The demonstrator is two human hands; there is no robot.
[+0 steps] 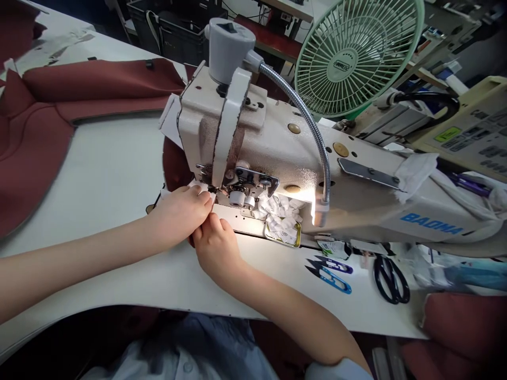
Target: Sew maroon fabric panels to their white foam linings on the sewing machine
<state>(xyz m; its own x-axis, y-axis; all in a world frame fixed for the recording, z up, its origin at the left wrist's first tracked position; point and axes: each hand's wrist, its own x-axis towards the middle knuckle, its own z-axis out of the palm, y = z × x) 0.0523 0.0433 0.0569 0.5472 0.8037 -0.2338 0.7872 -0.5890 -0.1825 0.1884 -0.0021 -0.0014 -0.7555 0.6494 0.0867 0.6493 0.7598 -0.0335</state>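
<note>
My left hand (180,214) is closed at the needle area of a sewing machine (273,137), fingers bent down on the work. A bit of white material (204,186) shows by its fingertips. Close beside it, my right hand (217,248) is closed too, its fingers curled at the edge of the dark red fabric (174,164). Most of that fabric is hidden by my hands and the machine head. Just right of the needle, small folded white labels (279,208) are heaped on the machine bed and in a little tin (300,237).
Blue thread snips (335,281), purple snips (340,265) and black-handled scissors (390,279) lie to the right. A large dark red sewn piece (31,142) covers the table's left. Behind the machine stand a green fan (356,58) and a control box (471,121). A lamp (320,211) lights the bed.
</note>
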